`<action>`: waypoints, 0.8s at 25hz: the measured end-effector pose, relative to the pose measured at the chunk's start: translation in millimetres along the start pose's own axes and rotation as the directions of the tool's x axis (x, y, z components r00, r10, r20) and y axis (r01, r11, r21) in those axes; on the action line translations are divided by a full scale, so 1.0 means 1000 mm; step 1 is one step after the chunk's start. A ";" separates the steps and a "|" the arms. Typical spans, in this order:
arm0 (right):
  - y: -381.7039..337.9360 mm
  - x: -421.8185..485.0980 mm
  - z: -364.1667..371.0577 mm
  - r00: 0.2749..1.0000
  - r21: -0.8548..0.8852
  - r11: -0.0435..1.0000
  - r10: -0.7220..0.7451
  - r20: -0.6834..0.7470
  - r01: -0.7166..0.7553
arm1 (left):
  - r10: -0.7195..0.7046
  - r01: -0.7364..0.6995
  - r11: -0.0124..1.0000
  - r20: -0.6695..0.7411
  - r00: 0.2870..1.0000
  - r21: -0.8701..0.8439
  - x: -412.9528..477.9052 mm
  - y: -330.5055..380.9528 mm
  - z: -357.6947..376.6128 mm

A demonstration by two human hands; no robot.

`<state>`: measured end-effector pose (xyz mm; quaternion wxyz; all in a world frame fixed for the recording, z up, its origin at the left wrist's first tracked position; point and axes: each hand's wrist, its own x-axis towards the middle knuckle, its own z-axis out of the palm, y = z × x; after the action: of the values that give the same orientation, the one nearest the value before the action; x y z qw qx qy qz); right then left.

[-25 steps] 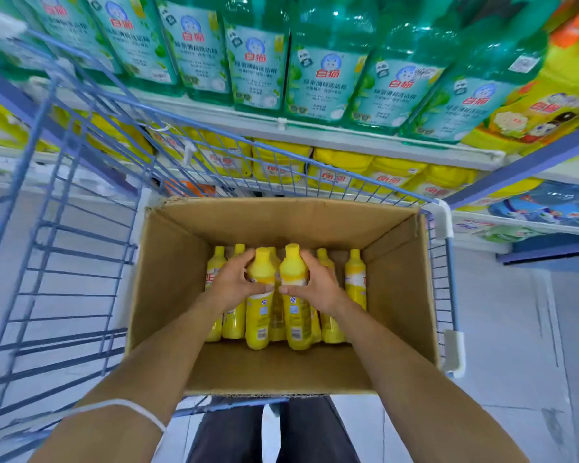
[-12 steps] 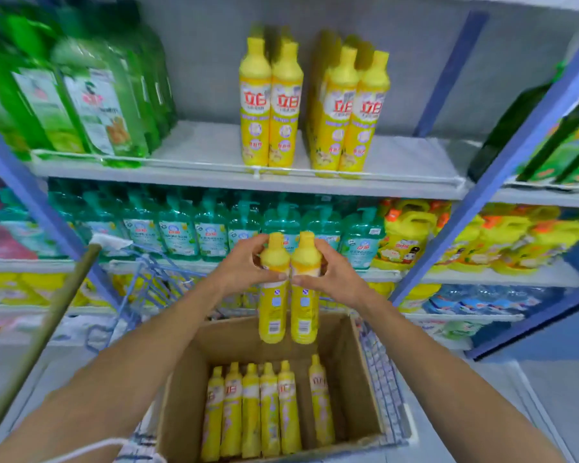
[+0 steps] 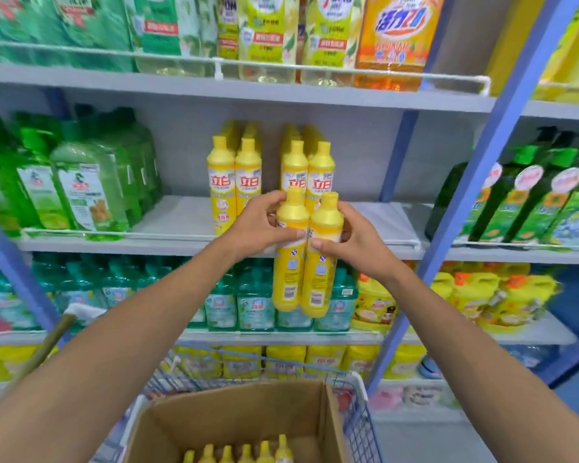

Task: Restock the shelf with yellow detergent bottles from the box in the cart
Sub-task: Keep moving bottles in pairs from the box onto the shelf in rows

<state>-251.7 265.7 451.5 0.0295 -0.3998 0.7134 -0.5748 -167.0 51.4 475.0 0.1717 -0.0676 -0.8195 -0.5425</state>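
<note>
— Down at the bottom edge, what sits nearest you?

— Your cardboard box [image 3: 234, 416] rides in the blue wire cart [image 3: 358, 426], and the caps of the yellow bottles left in the box [image 3: 244, 453] poke up in a row along its floor.

— And what are you holding?

— Two yellow detergent bottles [image 3: 303, 262], upright and pressed side by side, lifted above the box and in front of the shelf edge. Your left hand [image 3: 258, 225] wraps the left bottle's shoulder, its fingers [image 3: 271, 200] curled tight around it; your right hand [image 3: 355, 238] clamps the other the same way. Each bottle is slim, with a tall yellow cap, a white-and-yellow back label and a barcode facing you. The small print is too blurred to read.

— Where is the rest of the stock?

— Just behind your hands, on the grey middle shelf [image 3: 181, 225], stand the shelved yellow bottles [image 3: 268, 175] in two groups with a gap between them; their red front labels read "立白". Green bottles [image 3: 74, 185] fill the shelf's left end.

— What lies farther off?

— Teal bottles [image 3: 241, 302] line the shelf below. On the top shelf, an orange refill pouch [image 3: 396, 38] shows blue characters, only partly legible. Blue uprights [image 3: 482, 182] frame the bay.
</note>
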 end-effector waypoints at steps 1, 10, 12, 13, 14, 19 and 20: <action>0.000 0.007 -0.015 1.000 0.000 1.000 -0.003 -0.002 0.003 | 0.013 -0.013 1.000 -0.008 1.000 0.003 0.014 0.006 0.006; 0.016 0.078 -0.164 0.996 -0.074 0.993 -0.088 -0.012 0.087 | 0.093 -0.086 0.994 -0.121 0.988 0.063 0.142 0.048 0.089; 0.028 0.092 -0.184 0.996 -0.066 0.994 -0.090 -0.027 0.088 | 0.100 -0.088 0.993 -0.159 0.982 0.082 0.166 0.049 0.105; 0.034 0.097 -0.192 0.996 -0.045 0.996 -0.076 -0.035 0.075 | 0.095 -0.081 0.993 -0.171 0.981 0.086 0.175 0.048 0.111; 0.041 0.103 -0.198 0.997 -0.036 0.997 -0.069 -0.045 0.067 | 0.085 -0.069 0.993 -0.193 0.977 0.092 0.184 0.045 0.118; 0.083 0.117 -0.196 0.999 -0.052 0.999 -0.013 -0.046 0.010 | 0.019 0.020 0.992 -0.304 0.953 0.125 0.207 0.025 0.136; 0.092 0.119 -0.194 0.999 -0.053 0.999 -0.004 -0.052 0.001 | 0.009 0.036 0.990 -0.313 0.950 0.135 0.210 0.022 0.137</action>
<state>-478.5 350.1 489.0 -0.0002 -0.3862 0.7284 -0.5659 -384.9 169.2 520.9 0.3001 0.0372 -0.8182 -0.4889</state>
